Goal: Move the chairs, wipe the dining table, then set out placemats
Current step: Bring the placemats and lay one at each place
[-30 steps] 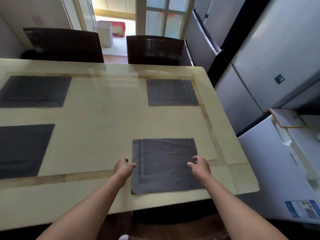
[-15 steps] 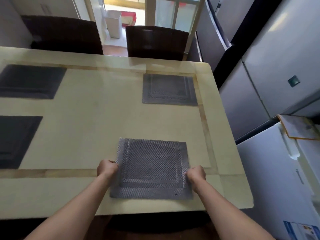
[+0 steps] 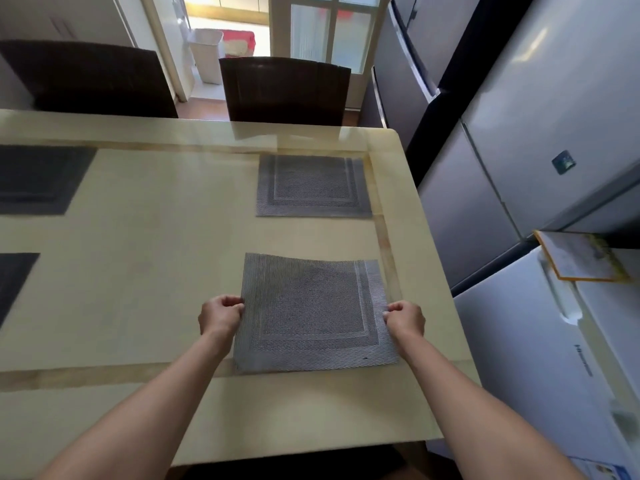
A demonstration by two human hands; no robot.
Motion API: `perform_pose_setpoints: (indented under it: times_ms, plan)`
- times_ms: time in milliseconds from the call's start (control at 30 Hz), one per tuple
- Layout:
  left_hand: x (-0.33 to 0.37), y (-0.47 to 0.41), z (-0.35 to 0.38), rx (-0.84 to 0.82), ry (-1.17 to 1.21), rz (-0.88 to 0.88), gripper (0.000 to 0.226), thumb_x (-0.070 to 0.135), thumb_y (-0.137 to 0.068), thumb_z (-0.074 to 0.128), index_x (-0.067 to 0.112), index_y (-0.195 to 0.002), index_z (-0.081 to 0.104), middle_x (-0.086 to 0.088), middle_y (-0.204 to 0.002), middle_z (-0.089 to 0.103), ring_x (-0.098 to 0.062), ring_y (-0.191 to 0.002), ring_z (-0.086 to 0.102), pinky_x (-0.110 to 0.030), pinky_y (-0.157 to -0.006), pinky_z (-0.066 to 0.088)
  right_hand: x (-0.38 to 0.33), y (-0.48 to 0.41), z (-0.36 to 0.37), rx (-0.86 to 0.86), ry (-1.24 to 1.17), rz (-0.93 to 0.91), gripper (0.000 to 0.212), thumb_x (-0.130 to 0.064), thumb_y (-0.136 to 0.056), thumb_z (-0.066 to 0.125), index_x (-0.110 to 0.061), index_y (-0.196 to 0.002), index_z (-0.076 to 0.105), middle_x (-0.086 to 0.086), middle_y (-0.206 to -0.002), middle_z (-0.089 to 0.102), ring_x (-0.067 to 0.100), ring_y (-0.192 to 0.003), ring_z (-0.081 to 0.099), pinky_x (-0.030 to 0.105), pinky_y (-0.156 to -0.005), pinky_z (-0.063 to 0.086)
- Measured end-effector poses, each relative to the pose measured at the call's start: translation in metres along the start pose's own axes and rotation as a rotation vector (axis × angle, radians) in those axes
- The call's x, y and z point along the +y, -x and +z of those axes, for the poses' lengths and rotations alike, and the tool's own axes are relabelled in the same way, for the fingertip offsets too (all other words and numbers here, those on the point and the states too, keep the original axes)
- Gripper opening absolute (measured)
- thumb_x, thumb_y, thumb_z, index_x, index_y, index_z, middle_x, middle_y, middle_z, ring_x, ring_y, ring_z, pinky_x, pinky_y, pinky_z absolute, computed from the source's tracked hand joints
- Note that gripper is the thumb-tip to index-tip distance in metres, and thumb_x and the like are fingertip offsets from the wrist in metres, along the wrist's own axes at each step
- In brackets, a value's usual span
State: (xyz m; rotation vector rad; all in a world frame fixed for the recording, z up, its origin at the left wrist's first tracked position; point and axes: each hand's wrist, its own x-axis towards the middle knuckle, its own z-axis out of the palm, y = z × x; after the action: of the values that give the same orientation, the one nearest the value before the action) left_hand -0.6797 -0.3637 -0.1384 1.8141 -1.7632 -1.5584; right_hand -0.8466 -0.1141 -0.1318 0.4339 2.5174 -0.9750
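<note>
Cream bench (image 3: 166, 292) with tan inlaid border, backed by two dark chairs (image 3: 284, 90) and flanked on the right by grey refrigerators (image 3: 519, 133). A grey woven placemat (image 3: 311, 313), at the bench's near right part, is pinched at its left edge by the left hand (image 3: 220, 315) and at its right edge by the right hand (image 3: 407, 318). A second placemat (image 3: 313, 185) is laid just beyond it; two further placemats (image 3: 38, 180) are partly seen at the left.

1 head-worn view looks forward and down, close over the dining table (image 3: 138, 271)
</note>
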Motion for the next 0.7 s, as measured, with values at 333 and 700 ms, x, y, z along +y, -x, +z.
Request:
perform_pose_setpoints:
  times_ms: [333, 700]
  plan:
    - [0.001, -0.01, 0.019, 0.001, -0.04, 0.025, 0.009, 0.006, -0.082, 0.068, 0.013, -0.087, 0.07, -0.007, -0.086, 0.069, -0.021, -0.083, 0.064, -0.027, -0.079, 0.051, 0.001, -0.025, 0.003, -0.024, 0.003, -0.007, 0.01, -0.007, -0.083, 0.067, -0.009, -0.093, 0.069, 0.013, -0.102, 0.07, 0.028, -0.095, 0.064, 0.033, -0.083, 0.051]
    - [-0.003, -0.011, 0.025, -0.007, -0.066, 0.018, 0.011, 0.007, -0.08, 0.07, 0.017, -0.083, 0.07, -0.005, -0.084, 0.071, -0.021, -0.082, 0.066, -0.029, -0.081, 0.052, 0.0, -0.029, -0.003, -0.029, 0.061, 0.011, 0.01, -0.01, -0.085, 0.066, -0.008, -0.095, 0.067, 0.013, -0.105, 0.069, 0.029, -0.098, 0.063, 0.028, -0.077, 0.045]
